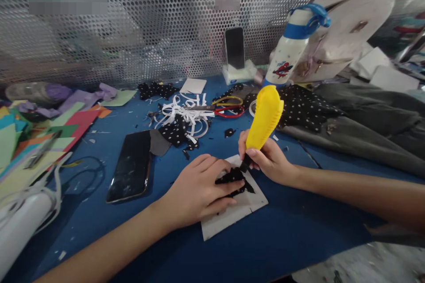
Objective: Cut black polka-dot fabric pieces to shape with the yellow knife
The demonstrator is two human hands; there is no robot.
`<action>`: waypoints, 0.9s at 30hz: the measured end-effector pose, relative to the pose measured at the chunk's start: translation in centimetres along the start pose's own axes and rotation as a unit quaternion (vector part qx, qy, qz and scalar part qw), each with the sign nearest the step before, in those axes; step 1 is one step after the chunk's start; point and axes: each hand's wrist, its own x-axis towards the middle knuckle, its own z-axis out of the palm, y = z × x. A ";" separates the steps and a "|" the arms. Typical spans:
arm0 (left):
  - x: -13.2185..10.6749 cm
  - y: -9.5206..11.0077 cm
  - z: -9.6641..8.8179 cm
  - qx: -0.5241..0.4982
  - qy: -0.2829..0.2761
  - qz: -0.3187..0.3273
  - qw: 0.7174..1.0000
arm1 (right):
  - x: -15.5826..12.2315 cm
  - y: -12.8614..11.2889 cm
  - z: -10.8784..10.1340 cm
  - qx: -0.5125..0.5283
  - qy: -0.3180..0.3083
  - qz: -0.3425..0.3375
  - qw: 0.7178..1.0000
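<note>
My right hand [270, 161] is closed around a yellow tool with a ridged edge [264, 117]. Its black tip points down at a small piece of black dotted fabric [249, 185]; whether it touches the cloth I cannot tell. My left hand [202, 188] lies over the same fabric with its fingers stretched and apart, pressing it against a white sheet [219, 225] on the blue table. Part of the fabric is hidden under these fingers.
A dark phone [131, 166] lies left of my left hand. Beyond are white strips [179, 108], scissors [229, 107], and dotted fabric scraps [174, 130]. A bottle [288, 48] stands before a pale bag [352, 22]. Dark cloth [372, 119] lies right; coloured paper [76, 128] left.
</note>
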 end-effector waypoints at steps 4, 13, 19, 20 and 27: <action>0.1 -0.1 0.1 0.001 0.015 0.006 1.000 | 0.0 0.1 -0.2 -0.026 -0.007 -0.013 1.000; 0.1 -0.3 0.1 -0.014 0.009 0.003 1.000 | 0.6 0.2 -0.3 -0.052 -0.055 -0.017 0.997; 0.1 -0.3 0.0 -0.011 0.011 -0.002 1.000 | 0.1 0.3 -0.5 0.016 -0.028 -0.014 0.999; 0.2 -0.4 0.0 -0.009 0.013 -0.001 1.000 | 0.1 0.4 -0.5 0.015 -0.029 -0.014 0.999; 0.2 -0.4 0.1 -0.006 0.020 0.005 1.000 | 0.5 0.2 -0.4 -0.060 -0.054 -0.024 0.996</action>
